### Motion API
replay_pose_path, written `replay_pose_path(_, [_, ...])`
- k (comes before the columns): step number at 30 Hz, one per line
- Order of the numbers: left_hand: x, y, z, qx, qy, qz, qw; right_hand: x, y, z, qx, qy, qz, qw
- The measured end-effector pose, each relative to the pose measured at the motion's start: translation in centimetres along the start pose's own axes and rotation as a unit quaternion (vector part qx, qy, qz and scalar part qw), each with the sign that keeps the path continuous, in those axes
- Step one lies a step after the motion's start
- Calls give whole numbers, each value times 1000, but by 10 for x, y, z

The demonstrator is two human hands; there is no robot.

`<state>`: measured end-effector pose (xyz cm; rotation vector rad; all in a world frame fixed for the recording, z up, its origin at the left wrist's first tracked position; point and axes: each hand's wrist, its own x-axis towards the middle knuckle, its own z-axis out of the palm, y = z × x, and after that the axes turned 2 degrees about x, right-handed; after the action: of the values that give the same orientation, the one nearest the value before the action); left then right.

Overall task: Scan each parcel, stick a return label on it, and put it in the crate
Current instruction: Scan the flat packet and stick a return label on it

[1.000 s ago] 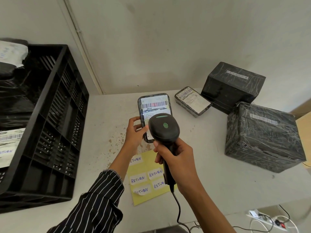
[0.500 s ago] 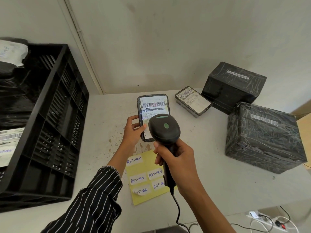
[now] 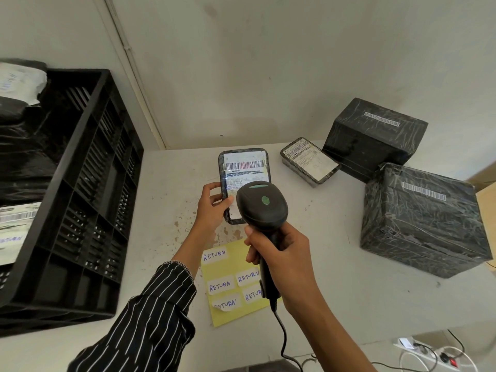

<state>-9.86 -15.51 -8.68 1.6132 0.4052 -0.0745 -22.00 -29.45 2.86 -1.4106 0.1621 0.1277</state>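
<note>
While the crate (image 3: 88, 205) at the far left already holds wrapped parcels, one labelled parcel (image 3: 13, 226) among them marked RETURN, the scan of the next one is under way. Right of the crate, the left hand (image 3: 212, 208) grips the small parcel (image 3: 244, 167) by its lower left edge, thumb across the face, and holds it tilted up above the desk (image 3: 335, 291). Just right of that, the right hand (image 3: 281, 259) is wrapped round the handle of the scanner (image 3: 261, 208), whose head covers the parcel's lower corner and points up at the barcode (image 3: 244, 165). Whether a finger is on the trigger I cannot tell.

Over the last second, parcel and scanner have barely moved; the parcel has only drifted slightly left. A reddish streak lies across the barcode's middle, probably the beam, so the read looks in progress or just taken.

Below the hands lies the yellow label sheet (image 3: 230, 312), with one sticker's corner lifted, ready for the next step. Further right, the flat parcel (image 3: 310, 162), the rear box (image 3: 373, 138) and the near box (image 3: 424, 224) wait on the desk, none showing a RETURN sticker.
</note>
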Motion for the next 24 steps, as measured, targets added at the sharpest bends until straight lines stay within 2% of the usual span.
replay_pose_path(10, [3, -3, 0, 11, 4, -3, 1000, 0, 1, 0, -16, -8, -5, 1000])
replay_pose_path(12, [3, -6, 0, 2, 4, -14, 1000, 4, 7, -4, -38, -7, 0, 999])
replay_pose_path(14, [4, -9, -2, -4, 8, -35, 999, 15, 23, -14, -107, 7, 2, 994])
replay_pose_path(18, [6, -23, -15, 12, 34, -75, 997, 41, 86, -58, -311, 53, 28, 949])
replay_pose_path(21, [6, -40, -30, 7, 74, -108, 991, 50, 134, -96, -398, 56, 75, 913])
replay_pose_path(24, [5, -52, -44, 21, 113, -129, 985, 54, 162, -120, -463, 79, 81, 879])
